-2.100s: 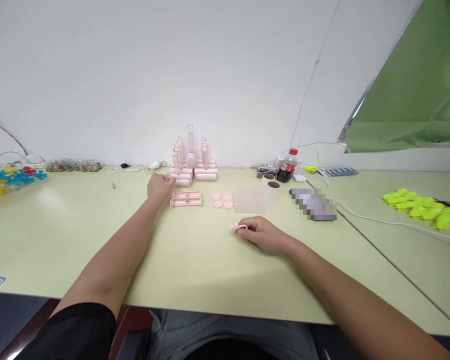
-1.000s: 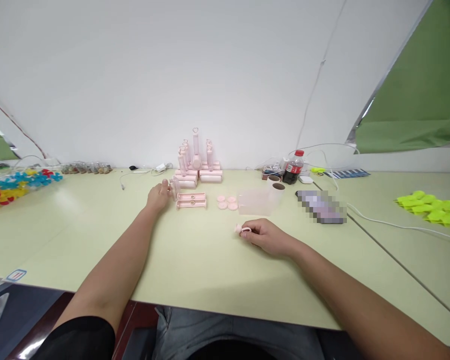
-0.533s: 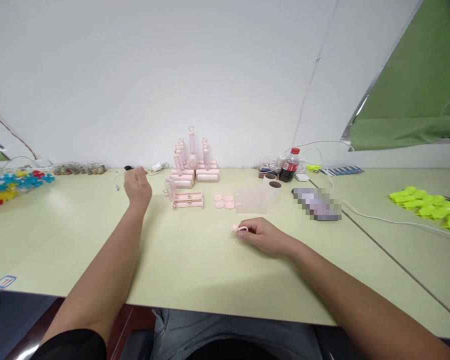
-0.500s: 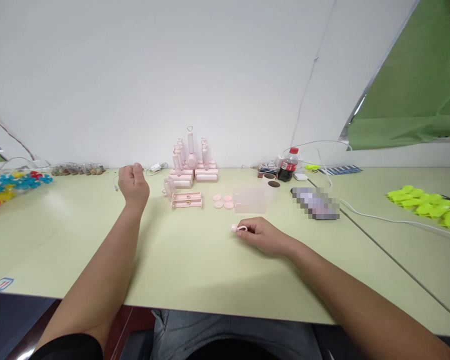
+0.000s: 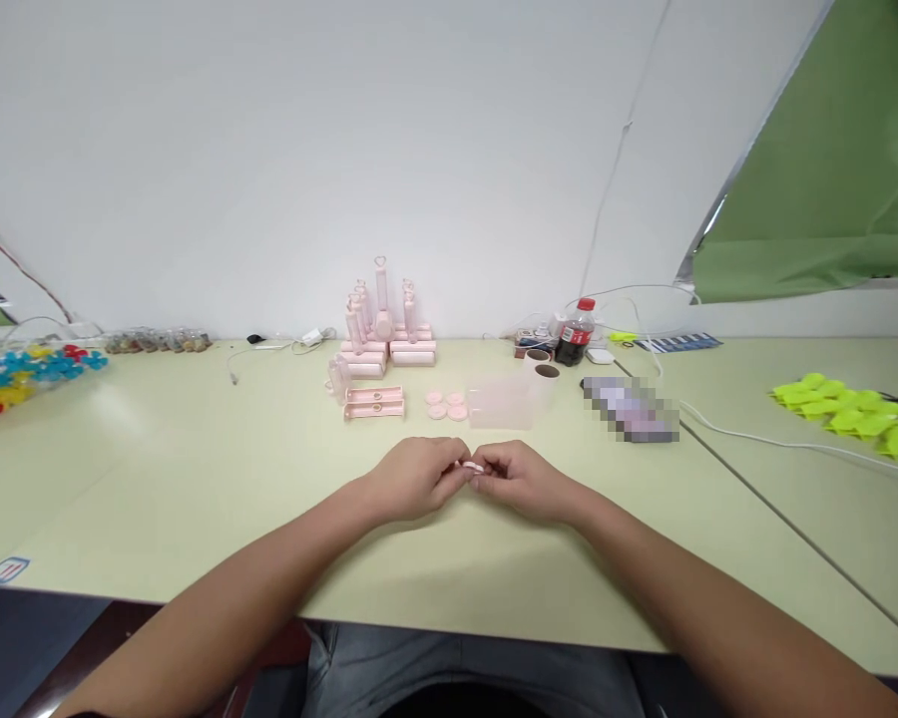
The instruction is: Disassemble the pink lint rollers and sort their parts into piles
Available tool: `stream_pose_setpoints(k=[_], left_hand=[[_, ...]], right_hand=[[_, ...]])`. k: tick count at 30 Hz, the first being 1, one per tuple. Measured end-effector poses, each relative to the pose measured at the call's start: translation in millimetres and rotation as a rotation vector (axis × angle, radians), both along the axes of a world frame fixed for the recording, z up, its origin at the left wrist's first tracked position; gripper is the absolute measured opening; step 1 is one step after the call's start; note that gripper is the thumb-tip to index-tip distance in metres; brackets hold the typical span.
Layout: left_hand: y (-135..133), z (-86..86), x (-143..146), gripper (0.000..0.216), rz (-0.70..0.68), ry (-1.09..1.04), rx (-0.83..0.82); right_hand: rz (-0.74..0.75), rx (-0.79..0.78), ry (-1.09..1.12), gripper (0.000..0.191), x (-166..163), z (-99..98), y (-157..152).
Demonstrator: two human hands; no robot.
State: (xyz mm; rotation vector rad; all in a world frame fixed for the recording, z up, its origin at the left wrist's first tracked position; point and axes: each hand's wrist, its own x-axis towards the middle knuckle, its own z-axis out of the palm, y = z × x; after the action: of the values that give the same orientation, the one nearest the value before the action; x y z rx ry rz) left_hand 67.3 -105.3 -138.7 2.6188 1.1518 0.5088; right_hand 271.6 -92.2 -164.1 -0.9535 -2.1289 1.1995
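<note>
A small pale pink part [image 5: 473, 466] is pinched between my two hands, just above the worktop [image 5: 195, 479], nearer its near edge than most of the other things. Only a narrow, curved strip of it shows; my fingers hide the rest. My right hand [image 5: 528, 482] is almost closed, thumb and fingertips on the part's right end. My left hand [image 5: 417, 479] is also nearly closed, thumb and fingers meeting at the left end. So the part lies directly between my fingertips, touching both hands, to the right of the left one and to the left of the right one. I judge that it is held this way, by the tips, because it is so small and needs steadying from both sides.

Just beyond, toward the far edge, four pink discs [image 5: 456, 398] sit two by two. To their left are two long open pink trays [image 5: 374, 411], side by side, with clear tubes [image 5: 339, 377] at their left end; to their right stand translucent sheets or a box [image 5: 500, 404], too faint to tell. These look grouped by kind, probably to keep each within easy reach.

Along the far edge, slender pink tubes with heart-shaped tops [image 5: 381, 284] stand among pink boxes [image 5: 412, 354]. Farther right is a red-capped bottle [image 5: 576, 331].
</note>
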Motion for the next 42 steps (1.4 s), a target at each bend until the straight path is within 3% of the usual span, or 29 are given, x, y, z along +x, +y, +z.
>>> stream_pose_setpoints(k=[3, 6, 9, 11, 15, 18, 22, 25, 29, 32, 35, 38, 40, 42], left_hand=[[6, 17.1, -33, 0.025, 0.131, -0.099, -0.013], [27, 27.9, -86, 0.026, 0.407, -0.274, -0.088], [56, 23.4, -140, 0.022, 0.736, -0.408, -0.174], [73, 12.5, -165, 0.020, 0.872, -0.397, -0.219], [99, -13.2, -182, 0.019, 0.924, -0.352, -0.294], [109, -22.4, -180, 0.020, 0.925, -0.346, -0.310], [109, -16.5, -181, 0.029, 0.902, -0.336, -0.324], [100, -4.2, -183, 0.040, 0.978, -0.284, -0.296], [79, 9.6, -162, 0.034, 1.075, -0.223, 0.066], [62, 9.2, -121, 0.033, 0.861, -0.243, 0.232], [48, -1.8, -69, 0.032, 0.571, -0.188, 0.159], [46, -17.7, -23, 0.038, 0.266, 0.036, 0.144], [51, -27.4, -3, 0.042, 0.235, 0.158, 0.191], [62, -34.6, 7, 0.045, 0.308, 0.219, 0.229]], right_hand=[[0.003, -0.052, 0.033, 0.020, -2, 2.2, -4], [-0.006, -0.025, -0.001, 0.020, -1, 2.1, -4], [-0.011, -0.010, -0.042, 0.020, 0, -0.1, -2], [-0.016, -0.020, -0.058, 0.019, 1, -1.6, 0], [-0.030, -0.038, -0.088, 0.017, 1, -2.1, 1], [-0.055, -0.048, -0.100, 0.016, 1, -1.3, 1], [-0.172, -0.029, -0.106, 0.015, 5, -1.3, 7], [-0.439, 0.033, -0.054, 0.016, 13, 0.2, 19], [-0.927, 0.191, 0.241, 0.019, 35, 6.9, 41], [-1.097, 0.224, 0.426, 0.020, 51, 7.4, 56], [-1.121, 0.187, 0.476, 0.022, 57, 1.5, 64], [-1.039, 0.141, 0.472, 0.020, 51, -5.3, 64], [-0.964, 0.116, 0.455, 0.018, 44, -7.7, 59], [-0.888, 0.097, 0.435, 0.016, 36, -8.2, 53]])
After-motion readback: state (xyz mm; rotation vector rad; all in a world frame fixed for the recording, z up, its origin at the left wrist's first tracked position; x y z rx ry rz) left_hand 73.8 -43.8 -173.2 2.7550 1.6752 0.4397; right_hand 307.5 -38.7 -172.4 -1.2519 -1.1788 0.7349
